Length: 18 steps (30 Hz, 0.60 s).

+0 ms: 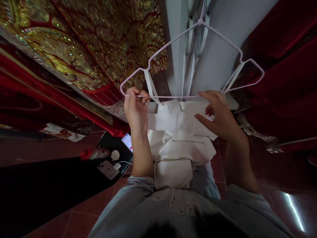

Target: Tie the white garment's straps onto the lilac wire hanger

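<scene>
A pale pink wire hanger [176,97] hangs in front of me, with white straps [150,84] looped over its left and right notches. From the straps hangs a white garment [183,119], its layers falling toward my lap. My left hand [136,105] has its fingers curled round the lower left end of the hanger bar. Beside the right part of the garment, my right hand [215,114] is spread, thumb and fingers apart, with the fingertips near the bottom bar.
Gold-sequined red cloth [99,43] hangs at the left and dark red cloth [287,86] at the right. On a black surface [61,185] at lower left are a bottle [95,153], a phone [108,169] and a lit phone [127,142]. A grey wall [223,43] stands behind.
</scene>
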Each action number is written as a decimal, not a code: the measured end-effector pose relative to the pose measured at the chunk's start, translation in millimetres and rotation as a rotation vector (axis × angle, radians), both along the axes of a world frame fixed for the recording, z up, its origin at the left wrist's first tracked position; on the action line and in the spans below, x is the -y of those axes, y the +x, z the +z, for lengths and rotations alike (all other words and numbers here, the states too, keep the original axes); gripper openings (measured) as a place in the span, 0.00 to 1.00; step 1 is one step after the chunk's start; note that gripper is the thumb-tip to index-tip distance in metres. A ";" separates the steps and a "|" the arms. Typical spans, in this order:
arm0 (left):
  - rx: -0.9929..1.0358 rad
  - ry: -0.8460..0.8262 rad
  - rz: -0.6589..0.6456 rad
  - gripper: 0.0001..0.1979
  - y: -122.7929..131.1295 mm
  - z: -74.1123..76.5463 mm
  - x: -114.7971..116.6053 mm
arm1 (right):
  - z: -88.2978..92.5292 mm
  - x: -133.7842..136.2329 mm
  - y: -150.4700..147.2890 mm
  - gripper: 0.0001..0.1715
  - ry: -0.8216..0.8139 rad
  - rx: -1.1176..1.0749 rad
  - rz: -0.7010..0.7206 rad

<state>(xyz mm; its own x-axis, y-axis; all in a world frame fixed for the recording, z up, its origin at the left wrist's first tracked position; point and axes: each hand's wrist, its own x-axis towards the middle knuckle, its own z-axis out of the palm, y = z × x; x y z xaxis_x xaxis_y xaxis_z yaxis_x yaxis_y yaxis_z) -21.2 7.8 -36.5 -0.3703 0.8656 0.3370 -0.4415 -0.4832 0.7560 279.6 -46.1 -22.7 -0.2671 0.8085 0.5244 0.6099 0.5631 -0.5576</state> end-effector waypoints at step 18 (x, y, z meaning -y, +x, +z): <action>0.088 -0.051 -0.064 0.20 -34.7 55.7 21.0 | -27.3 -7.2 -10.6 0.29 0.042 -0.163 -0.078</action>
